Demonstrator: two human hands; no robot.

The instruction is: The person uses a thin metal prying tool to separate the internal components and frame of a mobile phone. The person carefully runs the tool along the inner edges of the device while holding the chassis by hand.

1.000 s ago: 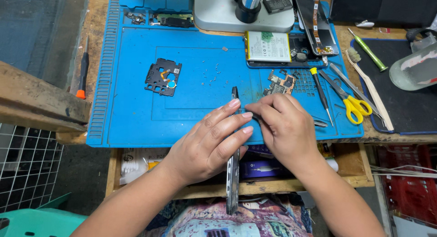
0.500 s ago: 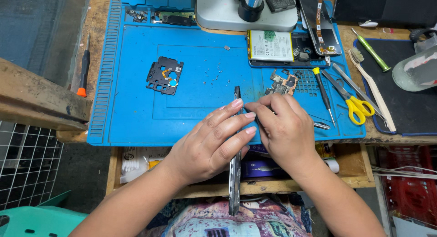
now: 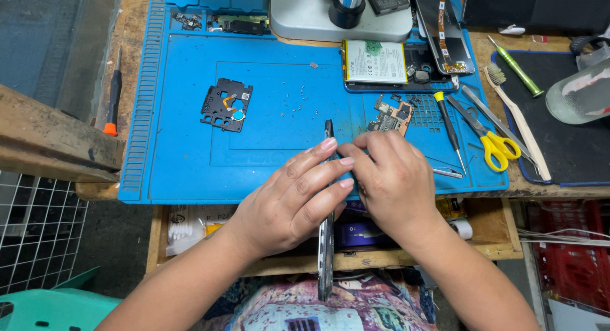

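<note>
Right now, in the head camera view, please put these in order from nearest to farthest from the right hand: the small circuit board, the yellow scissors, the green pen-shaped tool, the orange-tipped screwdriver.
From the right hand:
1. Small circuit board, just above the knuckles on the blue mat.
2. Yellow scissors, to the right.
3. Green pen-shaped tool, upper right, on the dark mat.
4. Orange-tipped screwdriver, far left, off the blue mat.

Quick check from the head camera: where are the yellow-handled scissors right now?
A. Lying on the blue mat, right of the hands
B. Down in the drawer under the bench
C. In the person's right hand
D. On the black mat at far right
A: the yellow-handled scissors lie flat on the blue mat, beside a yellow-tipped screwdriver, while the left hand and right hand together grip the edge-on phone frame.
</note>
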